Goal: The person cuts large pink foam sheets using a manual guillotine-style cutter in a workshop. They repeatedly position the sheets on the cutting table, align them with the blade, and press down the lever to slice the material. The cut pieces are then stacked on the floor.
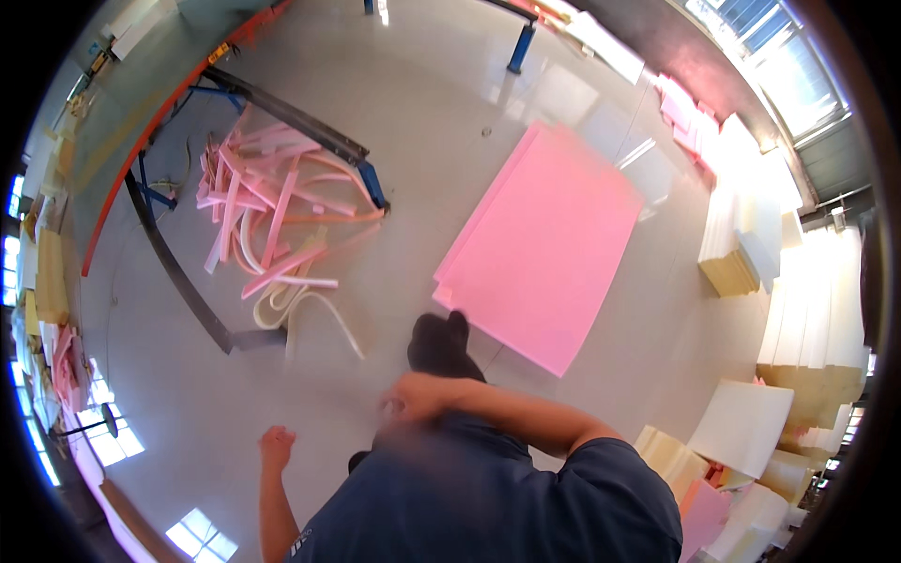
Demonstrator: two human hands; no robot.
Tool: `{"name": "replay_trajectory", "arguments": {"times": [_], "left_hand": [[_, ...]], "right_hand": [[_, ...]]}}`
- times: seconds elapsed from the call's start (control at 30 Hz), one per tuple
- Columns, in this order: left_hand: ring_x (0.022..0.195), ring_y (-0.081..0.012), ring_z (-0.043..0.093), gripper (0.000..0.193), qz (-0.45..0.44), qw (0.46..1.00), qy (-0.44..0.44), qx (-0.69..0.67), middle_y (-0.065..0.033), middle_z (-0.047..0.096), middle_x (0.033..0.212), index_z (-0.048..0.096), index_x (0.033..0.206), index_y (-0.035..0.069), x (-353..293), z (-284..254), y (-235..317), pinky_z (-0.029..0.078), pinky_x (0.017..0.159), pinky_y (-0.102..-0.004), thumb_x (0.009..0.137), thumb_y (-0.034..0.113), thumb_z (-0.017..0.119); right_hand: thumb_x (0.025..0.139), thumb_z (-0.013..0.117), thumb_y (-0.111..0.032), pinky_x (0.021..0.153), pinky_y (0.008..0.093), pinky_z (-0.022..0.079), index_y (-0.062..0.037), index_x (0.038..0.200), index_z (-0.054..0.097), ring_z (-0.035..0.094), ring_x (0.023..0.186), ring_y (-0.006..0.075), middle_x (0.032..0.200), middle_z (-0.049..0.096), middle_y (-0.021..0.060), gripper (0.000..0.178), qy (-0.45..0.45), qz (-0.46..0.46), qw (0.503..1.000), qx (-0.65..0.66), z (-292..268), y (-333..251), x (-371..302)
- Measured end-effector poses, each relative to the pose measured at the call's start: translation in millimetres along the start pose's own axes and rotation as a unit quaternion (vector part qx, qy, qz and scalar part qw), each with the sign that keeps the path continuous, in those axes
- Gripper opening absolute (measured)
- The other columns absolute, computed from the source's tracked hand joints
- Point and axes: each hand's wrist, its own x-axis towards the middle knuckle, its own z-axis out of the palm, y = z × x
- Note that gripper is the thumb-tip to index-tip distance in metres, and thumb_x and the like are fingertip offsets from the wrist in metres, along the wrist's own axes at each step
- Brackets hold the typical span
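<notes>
My left hand (277, 448) hangs at my left side over the grey floor, its fingers curled in with nothing visible in them. My right hand (418, 399) is in front of my body, the arm bent across; its fingers are curled too, slightly smeared by motion, and I see no object there. Ahead of my dark shoe (436, 342) lies a stack of large pink foam sheets (554, 244) on the floor, out of reach of both hands.
Pink and white foam strips (272, 206) lie tangled at the left beside a dark metal frame (291, 117) with blue legs. A red-edged table (141, 122) stands far left. Stacked foam boards (732, 253) line the right wall, and more boards (741, 427) stand near right.
</notes>
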Motion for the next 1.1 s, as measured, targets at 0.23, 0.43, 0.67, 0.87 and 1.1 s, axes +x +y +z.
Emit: {"name": "replay_trajectory", "arguments": {"times": [0.23,0.43,0.67,0.87,1.1], "left_hand": [[0.085,-0.03,0.067,0.031,0.075,0.993,0.081,0.039,-0.0169,0.071,0.093,0.068,0.104,0.0,141.3,-95.6,51.3,0.052,0.078,-0.0402,0.085,0.025,0.071],[0.088,-0.0209,0.069,0.03,0.196,0.971,0.054,-0.123,-0.011,0.072,0.093,0.067,0.107,0.002,188.8,-58.7,271.5,0.053,0.081,-0.0316,0.088,0.025,0.069],[0.094,-0.0378,0.064,0.031,0.146,0.949,-0.22,0.174,-0.0174,0.068,0.1,0.067,0.1,0.008,80.1,104.4,185.1,0.051,0.081,-0.0474,0.086,0.036,0.065],[0.083,-0.0247,0.068,0.046,-0.022,0.897,-0.401,0.183,-0.0136,0.071,0.095,0.067,0.111,0.009,-22.4,235.9,103.9,0.054,0.079,-0.0372,0.086,0.048,0.068],[0.101,-0.0346,0.062,0.024,0.114,0.881,-0.369,0.274,-0.0145,0.067,0.109,0.07,0.104,0.006,24.6,288.0,89.8,0.051,0.084,-0.0464,0.089,0.023,0.062]], "right_hand": [[0.084,0.069,-0.049,0.07,0.0367,0.053,0.0021,0.113,0.066,0.069,0.076,0.0303,0.079,0.071,0.0159,0.059,0.11,0.045,0.991,0.055,13.1,40.7,-62.7],[0.086,0.068,-0.042,0.068,0.033,0.053,0.0004,0.108,0.068,0.069,0.067,0.0229,0.08,0.072,0.0131,0.048,0.236,0.127,0.957,0.112,10.4,91.7,-127.0],[0.09,0.069,-0.026,0.075,0.0342,0.057,0.0007,0.112,0.064,0.069,0.085,0.0215,0.1,0.068,0.0111,0.035,0.455,0.266,0.633,0.567,31.1,334.3,-130.2],[0.084,0.077,-0.027,0.074,0.0374,0.055,-0.0027,0.108,0.062,0.064,0.083,0.0255,0.095,0.063,0.0099,0.038,0.541,0.292,0.333,0.715,145.3,674.3,-83.4],[0.088,0.067,-0.037,0.076,0.0343,0.052,-0.0131,0.115,0.06,0.064,0.093,0.0209,0.111,0.066,0.0051,0.036,0.651,0.117,0.052,0.748,120.2,899.3,-111.2]]}}
